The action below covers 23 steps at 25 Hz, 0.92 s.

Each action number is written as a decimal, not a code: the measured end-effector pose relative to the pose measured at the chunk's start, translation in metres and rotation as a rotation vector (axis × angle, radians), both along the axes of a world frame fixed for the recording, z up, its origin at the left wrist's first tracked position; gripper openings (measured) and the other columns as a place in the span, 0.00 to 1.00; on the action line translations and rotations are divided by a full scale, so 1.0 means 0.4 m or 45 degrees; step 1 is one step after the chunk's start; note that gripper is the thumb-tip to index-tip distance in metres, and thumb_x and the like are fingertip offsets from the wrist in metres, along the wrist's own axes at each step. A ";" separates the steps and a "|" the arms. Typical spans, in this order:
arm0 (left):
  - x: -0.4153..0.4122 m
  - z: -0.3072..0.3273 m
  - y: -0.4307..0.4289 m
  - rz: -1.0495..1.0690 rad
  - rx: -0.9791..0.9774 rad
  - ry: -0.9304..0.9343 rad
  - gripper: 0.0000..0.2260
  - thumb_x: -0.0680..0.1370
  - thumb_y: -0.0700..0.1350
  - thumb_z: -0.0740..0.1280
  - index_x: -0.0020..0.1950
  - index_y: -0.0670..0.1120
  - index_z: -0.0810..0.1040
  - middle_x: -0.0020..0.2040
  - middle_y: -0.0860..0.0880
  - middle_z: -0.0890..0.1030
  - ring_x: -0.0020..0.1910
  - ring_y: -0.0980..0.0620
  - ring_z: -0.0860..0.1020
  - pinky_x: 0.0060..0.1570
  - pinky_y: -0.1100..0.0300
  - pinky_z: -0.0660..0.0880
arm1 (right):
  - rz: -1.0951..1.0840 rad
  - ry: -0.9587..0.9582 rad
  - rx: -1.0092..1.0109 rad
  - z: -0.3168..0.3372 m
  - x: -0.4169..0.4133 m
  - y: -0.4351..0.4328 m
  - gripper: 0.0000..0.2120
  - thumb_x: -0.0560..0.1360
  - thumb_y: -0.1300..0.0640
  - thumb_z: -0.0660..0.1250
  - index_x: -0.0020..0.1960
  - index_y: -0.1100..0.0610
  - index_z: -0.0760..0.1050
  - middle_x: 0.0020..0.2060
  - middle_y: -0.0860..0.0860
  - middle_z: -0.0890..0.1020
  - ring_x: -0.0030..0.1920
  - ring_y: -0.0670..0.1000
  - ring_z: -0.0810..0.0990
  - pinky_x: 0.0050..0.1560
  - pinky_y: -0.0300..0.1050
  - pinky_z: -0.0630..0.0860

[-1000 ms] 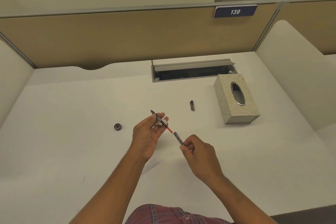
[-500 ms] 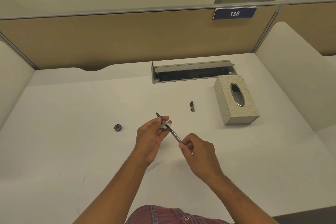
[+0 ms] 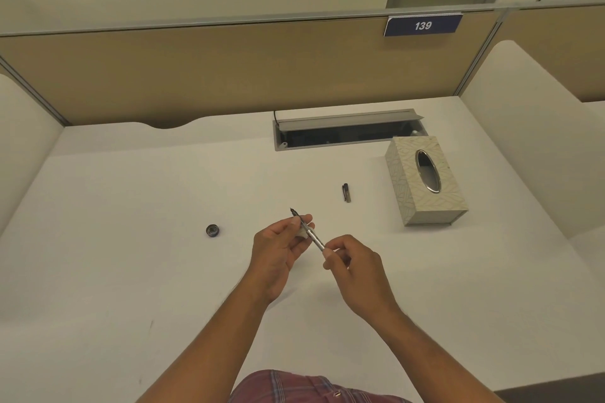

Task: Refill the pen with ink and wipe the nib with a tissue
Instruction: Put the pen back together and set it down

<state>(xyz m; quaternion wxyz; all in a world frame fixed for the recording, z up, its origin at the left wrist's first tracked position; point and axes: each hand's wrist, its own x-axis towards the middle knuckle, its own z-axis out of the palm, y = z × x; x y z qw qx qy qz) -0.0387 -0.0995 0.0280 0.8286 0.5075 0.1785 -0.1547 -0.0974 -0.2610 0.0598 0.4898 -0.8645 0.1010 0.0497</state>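
Both hands hold a slim dark pen (image 3: 311,234) above the white desk, its nib pointing up and to the far left. My left hand (image 3: 281,245) pinches the front section just below the nib, with a small white wad of tissue (image 3: 302,233) tucked under its fingers. My right hand (image 3: 348,260) grips the silver barrel at the rear end. The barrel sits against the front section with no gap showing. The pen cap (image 3: 346,192) lies on the desk beyond the hands. A small round dark ink pot (image 3: 212,230) stands to the left.
A pale patterned tissue box (image 3: 425,180) with an oval opening stands at the right. Behind it is an open grey cable tray (image 3: 347,129) set into the desk. Tan partition walls close off the back and both sides.
A second ago the barrel was apart from the front section and a red refill showed between them. My right hand has slid the barrel over it, closing the gap.
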 end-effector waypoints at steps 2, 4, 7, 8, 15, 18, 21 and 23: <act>0.000 0.000 -0.002 0.005 -0.011 -0.002 0.13 0.86 0.41 0.67 0.62 0.32 0.84 0.63 0.41 0.88 0.66 0.41 0.85 0.65 0.49 0.82 | -0.009 0.027 0.000 0.004 0.001 0.002 0.07 0.78 0.49 0.73 0.53 0.48 0.79 0.39 0.46 0.85 0.40 0.46 0.83 0.43 0.42 0.79; 0.001 0.001 -0.002 0.006 -0.009 -0.004 0.12 0.86 0.40 0.67 0.61 0.32 0.84 0.63 0.41 0.88 0.66 0.41 0.85 0.64 0.49 0.83 | -0.016 0.037 -0.041 0.003 0.002 0.006 0.10 0.75 0.50 0.75 0.54 0.48 0.78 0.39 0.46 0.84 0.40 0.46 0.82 0.43 0.39 0.79; -0.002 0.001 -0.003 -0.008 -0.016 -0.005 0.12 0.86 0.40 0.66 0.60 0.32 0.84 0.63 0.41 0.88 0.66 0.40 0.85 0.63 0.49 0.83 | -0.042 0.017 -0.077 -0.004 0.005 0.011 0.06 0.77 0.51 0.73 0.51 0.49 0.78 0.38 0.46 0.85 0.39 0.46 0.83 0.41 0.42 0.80; -0.003 0.002 -0.003 -0.012 -0.024 -0.006 0.12 0.86 0.40 0.66 0.60 0.31 0.84 0.63 0.40 0.88 0.66 0.40 0.85 0.64 0.49 0.82 | -0.038 0.012 -0.071 -0.006 0.006 0.013 0.04 0.78 0.51 0.71 0.50 0.49 0.78 0.37 0.47 0.85 0.38 0.46 0.83 0.41 0.42 0.80; -0.002 0.008 -0.006 -0.016 -0.059 -0.011 0.10 0.86 0.39 0.66 0.56 0.35 0.86 0.63 0.40 0.88 0.66 0.40 0.85 0.67 0.46 0.81 | -0.004 0.031 0.013 -0.001 0.010 0.012 0.04 0.80 0.49 0.69 0.49 0.49 0.81 0.36 0.47 0.85 0.34 0.42 0.79 0.36 0.35 0.71; -0.005 0.009 -0.009 -0.020 -0.056 -0.004 0.10 0.86 0.39 0.66 0.57 0.35 0.85 0.63 0.41 0.88 0.65 0.40 0.85 0.64 0.48 0.82 | -0.022 0.069 0.007 0.002 0.010 0.013 0.08 0.76 0.49 0.74 0.52 0.47 0.78 0.34 0.47 0.82 0.36 0.46 0.80 0.40 0.41 0.76; -0.006 0.010 -0.011 -0.015 -0.072 0.006 0.10 0.86 0.39 0.66 0.57 0.34 0.85 0.63 0.41 0.88 0.65 0.41 0.86 0.63 0.50 0.83 | -0.015 0.070 0.037 -0.001 0.014 0.015 0.03 0.80 0.51 0.69 0.49 0.50 0.78 0.36 0.48 0.86 0.34 0.44 0.81 0.39 0.42 0.76; -0.004 0.010 -0.009 -0.015 -0.084 0.007 0.11 0.86 0.39 0.65 0.59 0.33 0.84 0.63 0.41 0.88 0.64 0.41 0.86 0.62 0.50 0.83 | -0.010 0.087 0.089 -0.003 0.015 0.016 0.08 0.82 0.52 0.65 0.48 0.51 0.80 0.37 0.48 0.87 0.36 0.45 0.82 0.41 0.45 0.79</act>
